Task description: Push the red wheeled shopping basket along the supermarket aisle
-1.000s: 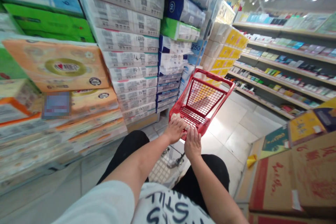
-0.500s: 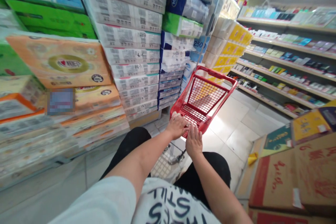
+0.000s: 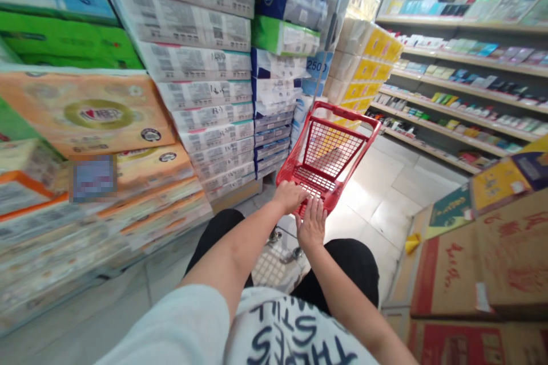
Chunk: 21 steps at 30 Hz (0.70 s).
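Note:
A red plastic shopping cart [image 3: 334,151] with a mesh basket stands right in front of me. My left hand [image 3: 291,197] is curled over its near edge, at the left side. Beside it, my right hand [image 3: 312,225] rests on the same edge, palm down, with its fingers stretched out nearly flat. The two hands almost touch at the fingertips. Under my arms, between my black-clad legs, parts of the cart's metal lower frame show.
Wrapped paper packs [image 3: 201,63] are piled high on the left, with orange tissue packs [image 3: 98,111] nearer me. Cardboard boxes [image 3: 458,279] are stacked close on the right. Behind them run shelves [image 3: 454,91] of small goods. Pale floor tiles [image 3: 385,211] lie beside the cart.
The stacks at the left have shifted left and look closer. My left hand's fingers look more curled over the cart's edge. Both hands stay on the cart.

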Motion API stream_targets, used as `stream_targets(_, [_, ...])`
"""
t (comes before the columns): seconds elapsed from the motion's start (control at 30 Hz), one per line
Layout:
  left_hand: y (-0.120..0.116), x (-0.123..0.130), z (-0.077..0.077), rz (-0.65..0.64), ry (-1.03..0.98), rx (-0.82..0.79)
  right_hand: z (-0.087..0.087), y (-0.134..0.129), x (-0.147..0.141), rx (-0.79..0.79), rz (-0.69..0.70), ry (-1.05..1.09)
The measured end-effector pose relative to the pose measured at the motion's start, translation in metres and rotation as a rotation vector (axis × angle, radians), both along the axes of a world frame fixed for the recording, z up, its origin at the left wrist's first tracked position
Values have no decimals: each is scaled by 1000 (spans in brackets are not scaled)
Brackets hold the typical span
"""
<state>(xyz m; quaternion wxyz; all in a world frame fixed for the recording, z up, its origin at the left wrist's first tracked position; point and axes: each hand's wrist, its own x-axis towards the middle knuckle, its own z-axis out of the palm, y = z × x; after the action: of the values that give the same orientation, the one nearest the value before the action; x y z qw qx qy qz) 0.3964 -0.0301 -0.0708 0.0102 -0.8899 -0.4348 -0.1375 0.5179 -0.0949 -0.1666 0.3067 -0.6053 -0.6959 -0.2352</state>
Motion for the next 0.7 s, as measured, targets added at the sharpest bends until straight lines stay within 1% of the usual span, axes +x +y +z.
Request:
stream_targets(0.07, [0, -1, -1, -2, -11, 15, 1, -1, -4, -1, -21, 10])
stream_targets(0.2, [-21, -8, -24, 21, -74, 173, 4, -6, 2, 7, -2, -3])
stream_targets(0.27, [-29, -12, -27, -7, -60, 191, 5, -13, 10, 13, 4, -17])
stream_targets(0.33, [-30, -12, -21, -71, -6, 154, 6, -22, 18, 17, -11, -33])
stream_targets(0.4, [-28, -7, -8, -136, 68, 95, 7, -31, 22, 24, -34, -54])
stream_targets(0.43, [-26, -3, -2, -150, 99, 72, 7, -34, 23, 27, -44, -64])
stream_targets(0.5, [-25, 4, 6, -122, 130, 51, 9, -38, 22, 24, -64, -75])
stream_targets(0.57, [-28, 9, 7, -65, 123, 54, 10, -38, 20, 11, -93, -74])
stream_targets(0.63, [-34, 12, 2, -27, 101, 76, 12, -36, 19, 16, -123, -74])
stream_targets(0.7, [-40, 14, -4, -8, 73, 125, 14, -32, 20, 57, -141, -84])
